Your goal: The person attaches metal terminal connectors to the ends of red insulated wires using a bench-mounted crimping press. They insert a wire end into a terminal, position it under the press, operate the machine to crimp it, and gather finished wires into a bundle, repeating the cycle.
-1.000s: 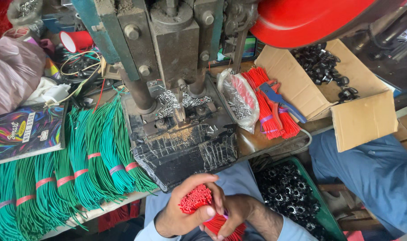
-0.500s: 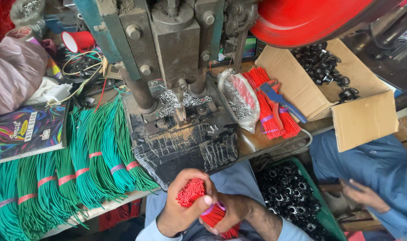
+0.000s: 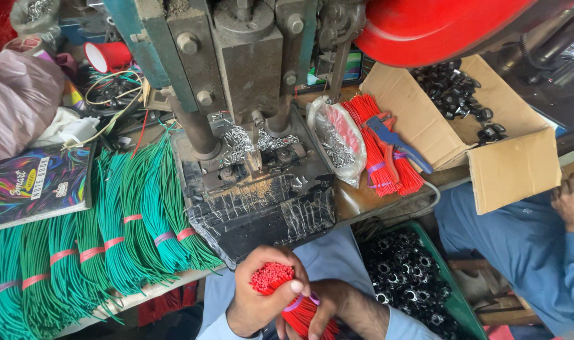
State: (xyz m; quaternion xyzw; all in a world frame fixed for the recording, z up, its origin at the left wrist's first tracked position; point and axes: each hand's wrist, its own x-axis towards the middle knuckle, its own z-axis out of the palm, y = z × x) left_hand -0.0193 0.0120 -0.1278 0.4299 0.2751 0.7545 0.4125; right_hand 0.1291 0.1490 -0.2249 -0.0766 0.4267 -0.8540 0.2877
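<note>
My left hand (image 3: 257, 301) is wrapped around the top of a bundle of thin red wires (image 3: 272, 277), whose cut ends point up at the camera. My right hand (image 3: 340, 306) grips the same bundle lower down, where a pale band circles it. Both hands sit low in the view, over my lap in light blue cloth. Just beyond them stands a dark metal press (image 3: 252, 132) with a black base wrapped in tape and scattered with small metal bits.
Banded green wire bundles (image 3: 110, 233) lie left of the press, beside a colourful notebook (image 3: 35, 186). To the right are more red wires (image 3: 378, 148), blue pliers (image 3: 397, 141), a cardboard box (image 3: 514, 167) and a green tray (image 3: 454, 296) of black parts. A co-worker's hand (image 3: 573, 201) rests far right.
My hands have turned the red bundle so its cut ends face up and closed in around it. The co-worker's hand has moved up to the right edge.
</note>
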